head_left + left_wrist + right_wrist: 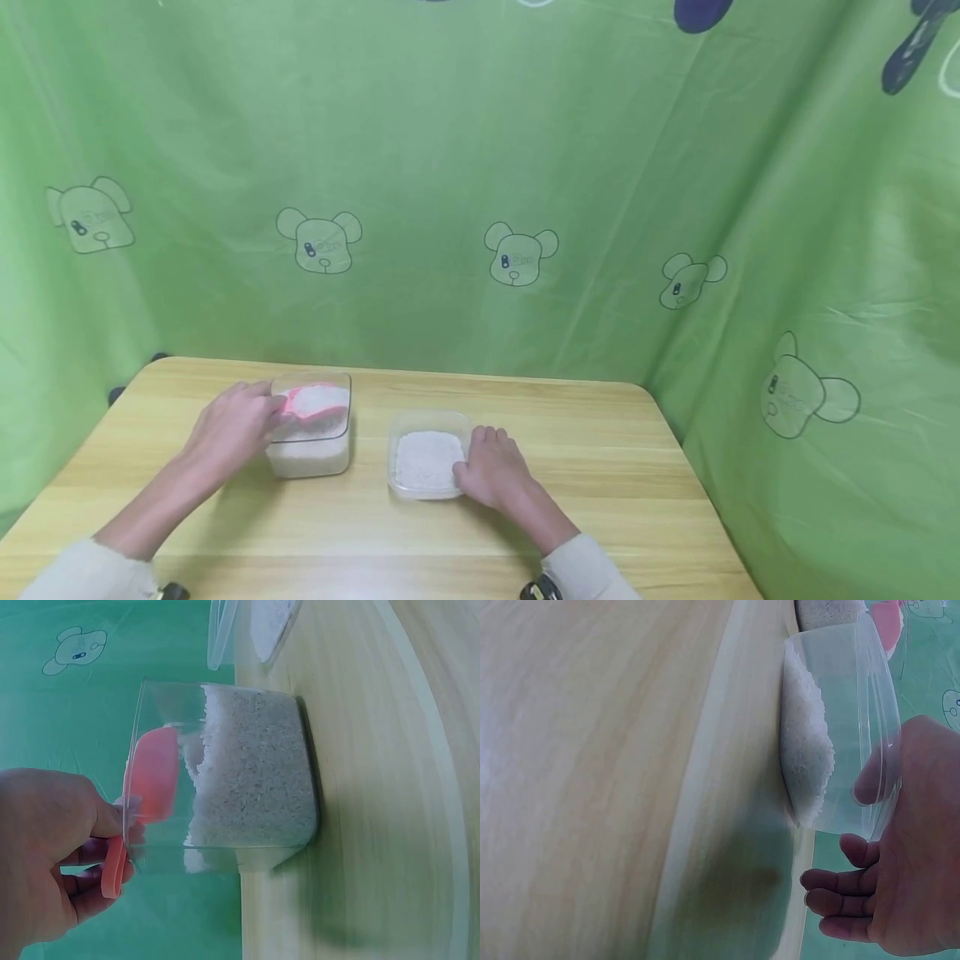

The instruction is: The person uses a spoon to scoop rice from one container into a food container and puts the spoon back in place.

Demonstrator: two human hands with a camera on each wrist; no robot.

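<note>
My left hand (234,427) grips the handle of a pink scoop (154,776) heaped with white rice. The scoop's bowl is within the upper part of a tall clear container (311,463), above the rice (251,765) that fills much of it. In the left wrist view the fingers curl round the handle at the container's rim. My right hand (497,472) holds the right side of a shallow translucent plastic box (840,675), thumb over the rim and the other fingers outside. A layer of rice (429,460) covers the bottom of this box.
Both containers stand on a light wood-grain table (570,467), the tall one left of the shallow one with a gap between. A green curtain (420,317) with printed bear heads hangs behind the table and along its sides.
</note>
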